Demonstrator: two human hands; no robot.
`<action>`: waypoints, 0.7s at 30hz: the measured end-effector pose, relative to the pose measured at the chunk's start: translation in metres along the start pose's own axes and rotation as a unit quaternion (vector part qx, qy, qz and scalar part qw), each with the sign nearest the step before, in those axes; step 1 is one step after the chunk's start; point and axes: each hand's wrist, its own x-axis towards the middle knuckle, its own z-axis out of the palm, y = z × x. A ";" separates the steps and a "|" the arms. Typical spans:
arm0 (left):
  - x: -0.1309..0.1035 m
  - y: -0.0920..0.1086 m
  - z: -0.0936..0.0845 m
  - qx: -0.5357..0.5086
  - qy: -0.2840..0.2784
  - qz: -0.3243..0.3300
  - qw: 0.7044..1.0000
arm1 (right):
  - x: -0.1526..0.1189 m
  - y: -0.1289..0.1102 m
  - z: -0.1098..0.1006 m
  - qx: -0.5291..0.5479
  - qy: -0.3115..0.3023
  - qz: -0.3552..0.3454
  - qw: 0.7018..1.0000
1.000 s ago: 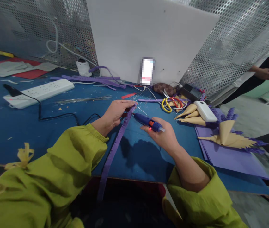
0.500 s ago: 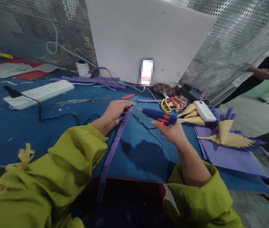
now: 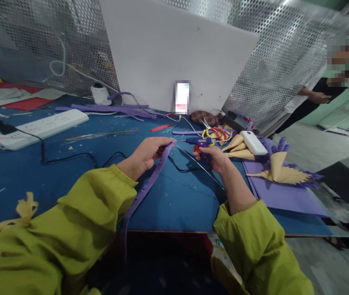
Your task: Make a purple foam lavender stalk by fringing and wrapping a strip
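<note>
Dim — soft blur — glaring screen (image 3: 182, 97)

From here I see a purple fringed paper strip (image 3: 151, 180) over a blue flat tabletop (image 3: 174, 205). My glue gun (image 3: 203, 142) shows blue plastic with orange.

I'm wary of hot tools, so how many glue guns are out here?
1: the blue glue gun, held in the right hand over the blue table. Others may be hidden from view.
</note>
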 end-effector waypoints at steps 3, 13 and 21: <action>-0.001 -0.001 0.001 -0.003 -0.002 0.030 1.000 | 0.005 0.003 -0.001 -0.075 0.027 -0.003 0.997; -0.009 -0.008 0.005 0.078 -0.051 0.075 0.993 | -0.052 -0.037 -0.010 -0.209 -0.201 -0.103 0.952; -0.006 0.011 -0.001 0.041 -0.092 -0.005 0.995 | -0.062 -0.047 -0.020 -0.077 -0.453 -0.025 0.888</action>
